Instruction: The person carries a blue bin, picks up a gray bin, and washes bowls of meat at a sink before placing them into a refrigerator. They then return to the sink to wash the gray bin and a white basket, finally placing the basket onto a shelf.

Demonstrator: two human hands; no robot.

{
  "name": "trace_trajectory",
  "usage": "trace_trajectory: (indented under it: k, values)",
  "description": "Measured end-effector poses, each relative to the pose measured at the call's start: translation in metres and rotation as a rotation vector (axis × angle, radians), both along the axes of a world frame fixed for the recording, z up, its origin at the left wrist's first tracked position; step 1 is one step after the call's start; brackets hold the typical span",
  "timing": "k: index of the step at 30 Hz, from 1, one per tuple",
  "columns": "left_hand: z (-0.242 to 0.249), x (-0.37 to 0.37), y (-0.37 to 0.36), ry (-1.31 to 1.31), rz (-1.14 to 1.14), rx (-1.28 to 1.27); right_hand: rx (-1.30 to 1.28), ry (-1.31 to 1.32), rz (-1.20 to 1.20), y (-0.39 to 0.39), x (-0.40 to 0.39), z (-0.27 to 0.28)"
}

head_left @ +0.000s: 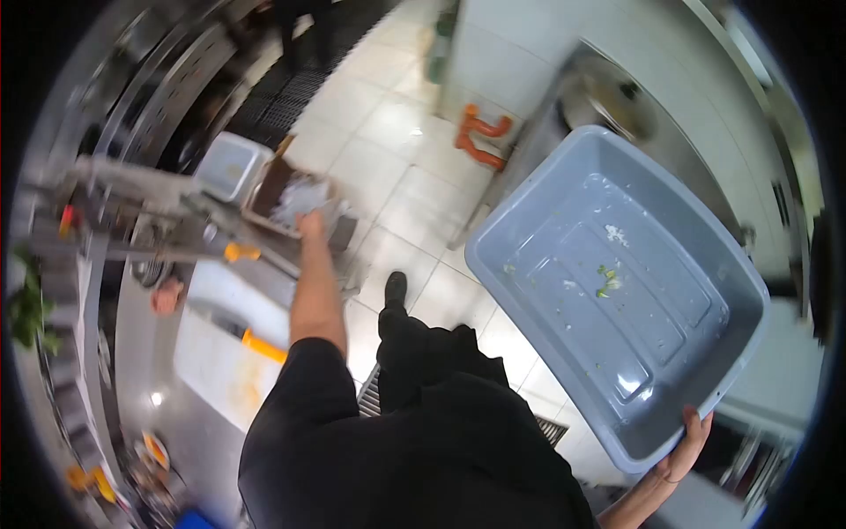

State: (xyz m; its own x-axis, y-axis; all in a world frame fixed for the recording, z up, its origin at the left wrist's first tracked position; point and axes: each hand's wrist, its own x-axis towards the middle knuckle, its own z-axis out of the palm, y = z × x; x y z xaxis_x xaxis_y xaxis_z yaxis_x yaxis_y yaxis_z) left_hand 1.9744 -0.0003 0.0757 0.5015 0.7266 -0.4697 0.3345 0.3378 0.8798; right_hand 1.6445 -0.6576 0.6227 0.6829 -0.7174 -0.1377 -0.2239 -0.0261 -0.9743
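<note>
A large grey plastic tub (564, 300) is held tilted on my right side, with wet drops, a bit of green leaf (608, 280) and white scraps inside. My right hand (687, 448) grips its near rim, the fingers hooked over the edge. My left arm stretches forward, and my left hand (310, 224) is at an open cardboard box (264, 196), touching or just above the crumpled clear plastic (298, 201) in it. Blur hides its fingers, so I cannot make out whether it holds the plastic.
On the steel counter (207, 441) at left lie a white cutting board (207, 357) and a yellow-handled knife (264, 346). A white container (231, 166) stands beside the box. Orange pipes (480, 137) and a lidded pot (608, 106) are ahead right. A person in dark clothes (304, 22) stands farther off.
</note>
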Motion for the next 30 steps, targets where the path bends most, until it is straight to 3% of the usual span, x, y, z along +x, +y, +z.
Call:
trace_trajectory:
  k: [3, 6, 9, 10, 15, 16, 17, 19, 25, 29, 30]
  values:
    - [0.016, 0.006, -0.021, -0.098, 0.120, -0.222, -0.082, 0.036, 0.094, 0.034, 0.068, -0.013]
    - [0.083, 0.005, -0.041, -0.084, 0.085, -0.430, -0.251, -0.057, 0.297, 0.113, 0.154, -0.032]
    - [0.134, 0.004, -0.051, -0.210, -0.077, -0.438, -0.528, -0.086, 0.497, 0.183, 0.232, -0.049]
    - [0.143, 0.010, -0.047, -0.208, -0.056, -0.426, -0.470, -0.124, 0.566, 0.205, 0.257, -0.057]
    - [0.176, 0.039, 0.037, -0.243, -0.074, -0.253, -0.645, -0.241, 0.788, 0.331, 0.359, -0.061]
    - [0.161, 0.052, 0.065, -0.291, -0.050, -0.199, -0.658, -0.279, 0.842, 0.349, 0.379, -0.066]
    - [0.197, 0.057, 0.074, -0.322, 0.111, -0.210, -0.668, -0.318, 0.894, 0.365, 0.399, -0.075]
    - [0.243, 0.064, 0.108, -0.281, 0.087, -0.162, -0.715, -0.417, 0.968, 0.398, 0.431, -0.084]
    - [0.229, 0.114, 0.189, -0.366, 0.125, 0.089, -0.799, -0.629, 1.148, 0.477, 0.482, -0.083]
    - [0.284, 0.125, 0.174, -0.280, 0.108, 0.289, -0.827, -0.737, 1.198, 0.501, 0.510, -0.084]
    - [0.241, 0.151, 0.198, -0.287, 0.105, 0.398, -0.821, -0.763, 1.218, 0.507, 0.517, -0.086]
